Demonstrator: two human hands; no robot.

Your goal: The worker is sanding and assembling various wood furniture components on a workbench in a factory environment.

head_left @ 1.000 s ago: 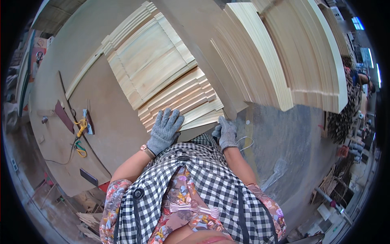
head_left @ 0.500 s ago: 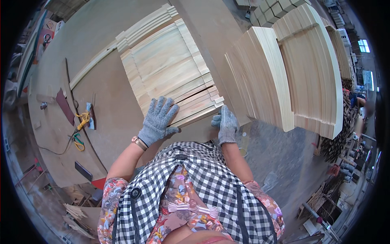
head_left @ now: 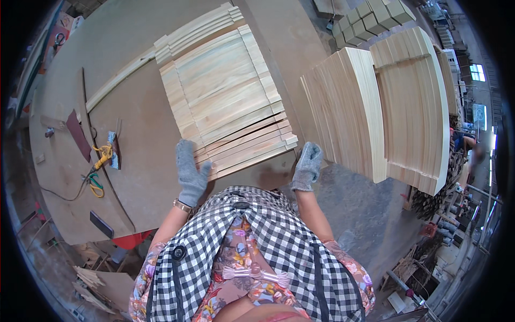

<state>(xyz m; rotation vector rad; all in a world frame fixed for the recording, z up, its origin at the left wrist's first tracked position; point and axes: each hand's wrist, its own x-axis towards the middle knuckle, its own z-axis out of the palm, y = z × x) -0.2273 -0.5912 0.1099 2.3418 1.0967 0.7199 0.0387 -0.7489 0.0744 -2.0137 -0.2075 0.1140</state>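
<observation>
Since half a second ago, both gloved hands have come off the near edge of the stack of wooden slats (head_left: pixel 228 102) and spread wider. Left hand (head_left: pixel 191 173): fingers open and apart, hovering just off the stack's lower-left corner, holding nothing. Right hand (head_left: pixel 307 166): fingers loosely together, empty, beside the lower-right corner.

Stack sits centre frame on the brown workbench (head_left: pixel 134 161), its near slats fanned unevenly. Judgement: squaring the pile is in hand; next move calls for pressing both palms inward on the two corners.

Surroundings: yellow-handled tool (head_left: pixel 102 156) with green cord at left; tall piles of upright boards (head_left: pixel 375 112) at right, close by the right hand and limiting sideways room.
</observation>
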